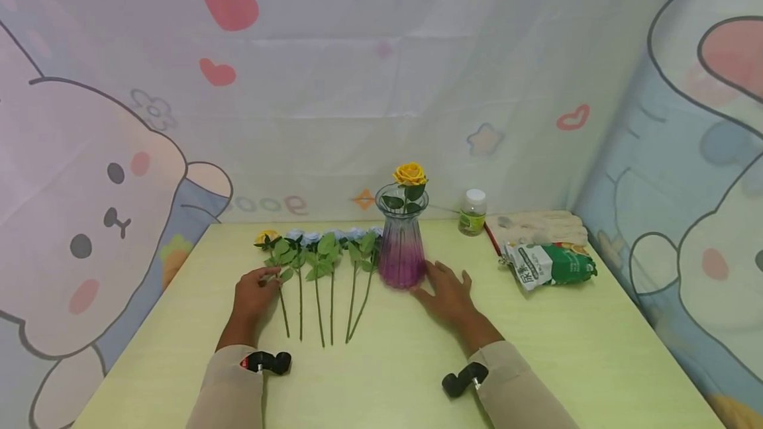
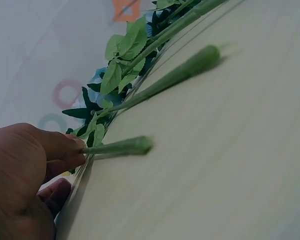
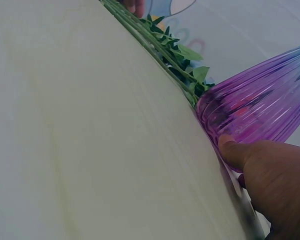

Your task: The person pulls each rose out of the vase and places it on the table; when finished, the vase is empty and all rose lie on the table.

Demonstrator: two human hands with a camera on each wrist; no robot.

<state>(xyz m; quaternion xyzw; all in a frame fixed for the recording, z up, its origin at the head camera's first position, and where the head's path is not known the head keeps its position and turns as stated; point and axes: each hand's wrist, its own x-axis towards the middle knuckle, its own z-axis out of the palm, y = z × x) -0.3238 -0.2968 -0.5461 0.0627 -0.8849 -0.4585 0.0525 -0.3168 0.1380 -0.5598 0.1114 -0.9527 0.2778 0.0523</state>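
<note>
My left hand [image 1: 253, 296] pinches the stem of the leftmost flower, a yellow rose [image 1: 267, 237] lying on the table. The left wrist view shows the fingertips on that green stem [image 2: 122, 146], its cut end pointing away from the hand. Beside it, several light-blue roses [image 1: 311, 238] with leafy stems lie in a row. A fluted glass vase [image 1: 401, 253], purple below and clear bluish above, stands upright right of the row. One yellow rose [image 1: 410, 174] stands in it. My right hand [image 1: 447, 296] holds the vase's base from the right, thumb in front; its other fingers are partly hidden.
Behind and to the right stands a small jar [image 1: 473, 212] with a white lid. A green-and-white packet [image 1: 551, 263] lies near a pale glove-like item [image 1: 536, 227] and a thin red stick [image 1: 492, 238]. A printed cloth [image 1: 334, 85] hangs behind the table [image 1: 381, 376].
</note>
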